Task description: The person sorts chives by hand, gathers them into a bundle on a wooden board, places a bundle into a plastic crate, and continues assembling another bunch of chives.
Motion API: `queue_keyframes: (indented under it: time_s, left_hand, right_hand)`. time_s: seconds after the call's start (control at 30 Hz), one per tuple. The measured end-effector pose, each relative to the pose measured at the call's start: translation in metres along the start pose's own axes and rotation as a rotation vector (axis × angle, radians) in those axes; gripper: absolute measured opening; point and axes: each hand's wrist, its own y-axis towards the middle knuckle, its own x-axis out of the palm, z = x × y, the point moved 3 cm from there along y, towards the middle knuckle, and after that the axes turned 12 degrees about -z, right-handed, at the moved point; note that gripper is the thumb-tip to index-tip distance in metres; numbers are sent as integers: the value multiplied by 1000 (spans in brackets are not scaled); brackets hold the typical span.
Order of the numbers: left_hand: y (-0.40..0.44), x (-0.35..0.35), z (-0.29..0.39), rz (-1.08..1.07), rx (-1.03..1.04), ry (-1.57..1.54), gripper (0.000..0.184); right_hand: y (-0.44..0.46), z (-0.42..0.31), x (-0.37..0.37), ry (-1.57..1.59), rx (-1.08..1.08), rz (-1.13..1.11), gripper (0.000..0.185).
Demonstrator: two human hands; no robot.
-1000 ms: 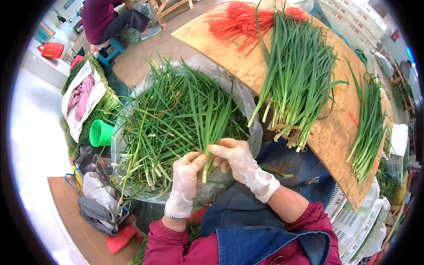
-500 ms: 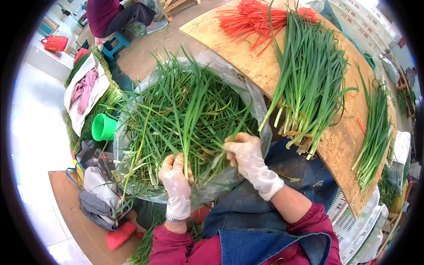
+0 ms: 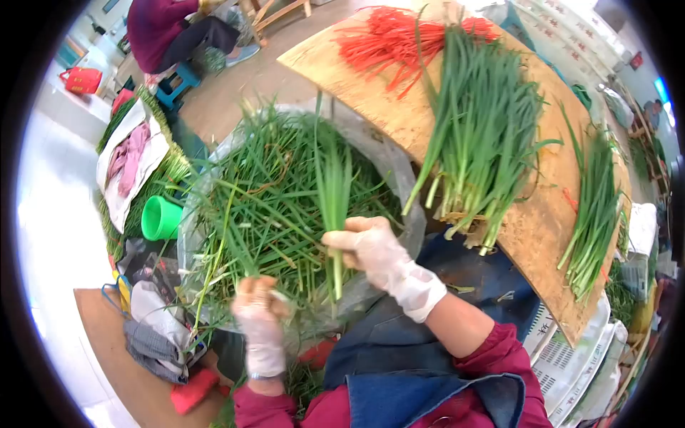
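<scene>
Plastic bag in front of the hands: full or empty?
Full, or close to it: loose green leaves pile across the plastic bag nearly to its rim, hiding the bottom.

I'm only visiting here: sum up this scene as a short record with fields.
Right hand: gloved, holding green stalks
Left hand: gloved, blurred; grip unclear
Heap of greens: loose, tangled, with plastic sheeting around it
Wooden board: bears a large bunch, a smaller bunch, red strips
Left of heap: green cup
Background: seated person
</scene>
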Motion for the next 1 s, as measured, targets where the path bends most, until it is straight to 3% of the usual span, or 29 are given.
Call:
queue_keyframes:
  time_s: [0.03,0.1,0.17,0.27,0.37,0.43,0.5,0.53,0.6,0.77,0.87,1.0]
  left_hand:
    - [9,-22,-10,17,-63,-81,18]
    - [27,-45,-22,75,-186,187,21]
    - [39,-49,-30,-86,-233,455,24]
    - [34,3,1,-234,-59,330,25]
    - [31,59,32,-410,119,217,19]
    - [28,89,48,-543,249,252,15]
    - [25,107,56,-637,309,252,13]
    - [22,112,57,-652,274,244,13]
    - [21,116,53,-679,219,236,14]
    - [22,109,39,-657,69,211,16]
    - [20,107,43,-631,38,231,17]
    - [26,109,56,-614,23,233,17]
  right_hand:
    - [-8,-11,6,-55,-44,-6,14]
    - [-35,-36,27,-267,-8,-103,18]
    - [-63,-54,37,-227,-23,-224,22]
    - [-118,-105,24,-348,-240,-172,20]
    - [-184,-146,-4,-404,-394,156,17]
    - [-233,-170,-34,-980,-635,518,17]
    - [-275,-180,-68,-621,-597,790,15]
    - [-295,-181,-93,-477,-561,810,16]
    - [-323,-174,-155,-394,-603,865,21]
    - [-361,-113,-265,-122,-322,1016,13]
    - [-359,-94,-288,-132,-115,1107,13]
    - [-361,-86,-283,-252,-15,1091,14]
